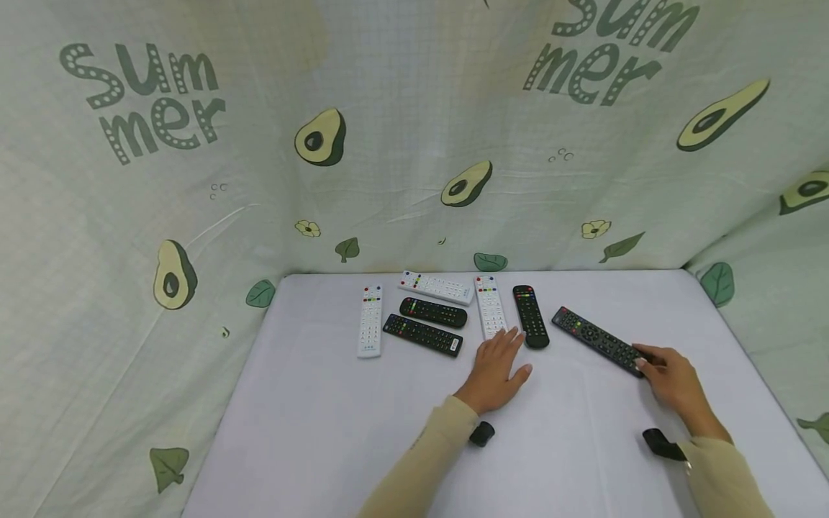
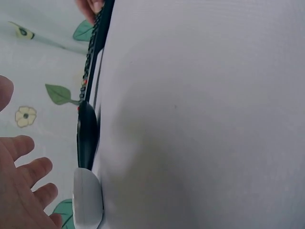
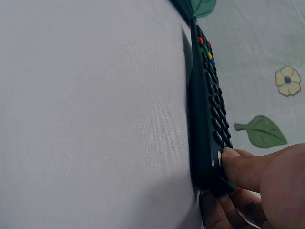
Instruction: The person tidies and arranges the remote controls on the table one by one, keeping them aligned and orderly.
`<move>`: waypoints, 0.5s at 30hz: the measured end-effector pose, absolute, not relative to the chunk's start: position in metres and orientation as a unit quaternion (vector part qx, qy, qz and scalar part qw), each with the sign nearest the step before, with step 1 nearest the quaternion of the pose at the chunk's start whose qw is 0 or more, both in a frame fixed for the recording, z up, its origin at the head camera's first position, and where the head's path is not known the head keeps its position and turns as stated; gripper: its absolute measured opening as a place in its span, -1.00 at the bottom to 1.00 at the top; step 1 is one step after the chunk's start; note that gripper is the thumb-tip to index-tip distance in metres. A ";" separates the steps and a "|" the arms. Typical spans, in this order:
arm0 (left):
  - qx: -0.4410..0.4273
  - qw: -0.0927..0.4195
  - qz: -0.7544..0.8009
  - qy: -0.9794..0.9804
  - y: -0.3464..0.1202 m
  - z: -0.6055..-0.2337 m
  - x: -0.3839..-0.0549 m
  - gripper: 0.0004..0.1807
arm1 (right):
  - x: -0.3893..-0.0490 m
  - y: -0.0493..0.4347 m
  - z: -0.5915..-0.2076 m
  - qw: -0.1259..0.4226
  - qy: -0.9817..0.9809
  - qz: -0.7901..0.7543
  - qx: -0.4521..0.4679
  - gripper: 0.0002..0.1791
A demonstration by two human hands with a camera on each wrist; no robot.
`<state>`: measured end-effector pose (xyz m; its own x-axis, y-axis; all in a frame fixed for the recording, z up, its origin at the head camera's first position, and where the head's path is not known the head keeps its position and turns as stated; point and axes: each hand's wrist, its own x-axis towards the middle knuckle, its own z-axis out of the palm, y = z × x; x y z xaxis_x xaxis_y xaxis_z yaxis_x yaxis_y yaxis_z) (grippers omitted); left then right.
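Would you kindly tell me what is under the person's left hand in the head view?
A white remote runs under the left hand: its far part shows, but its near end and anything beneath the palm are covered.

So the black remote (image 1: 596,339) is the long slim one, sitting right of centre on a diagonal, its far end angled left and its near end angled right. Buttons face up: lots of dark keys, a round pad around the middle, and a little cluster of red, green, yellow and blue toward the far-left end. The near-right end is pinched (can't see that bit properly, it's covered). Then there's the white remote (image 1: 490,306) further left, lying flat, face up, pointing almost straight away with rows of pale keys and some coloured ones at its far end. Its near end is partly hidden in the head view.
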<state>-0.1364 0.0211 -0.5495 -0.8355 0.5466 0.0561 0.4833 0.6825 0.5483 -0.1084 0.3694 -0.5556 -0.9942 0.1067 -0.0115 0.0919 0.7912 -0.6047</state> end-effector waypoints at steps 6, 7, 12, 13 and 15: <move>0.294 0.051 0.278 0.913 0.030 -0.548 -0.136 -0.33 | -0.101 0.370 -0.553 0.004 -0.947 0.316 -0.048 -0.58; 0.297 0.049 0.274 0.913 0.032 -0.548 -0.135 -0.33 | -0.100 0.370 -0.553 0.002 -0.947 0.316 -0.048 -0.57; 0.311 0.054 0.262 0.912 0.042 -0.544 -0.134 -0.33 | -0.094 0.369 -0.552 0.002 -0.948 0.316 -0.045 -0.58; 0.314 0.055 0.260 0.912 0.044 -0.544 -0.134 -0.34 | -0.093 0.369 -0.552 0.001 -0.948 0.316 -0.045 -0.58; 0.321 0.056 0.257 0.910 0.048 -0.542 -0.134 -0.34 | -0.091 0.370 -0.553 0.002 -0.948 0.316 -0.044 -0.59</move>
<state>-0.1339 0.0479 -0.5423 -0.7884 0.6119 0.0637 0.5547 0.6622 0.5037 -0.0910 0.3699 -0.5528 -0.9962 0.0844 -0.0236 0.0817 0.7970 -0.5985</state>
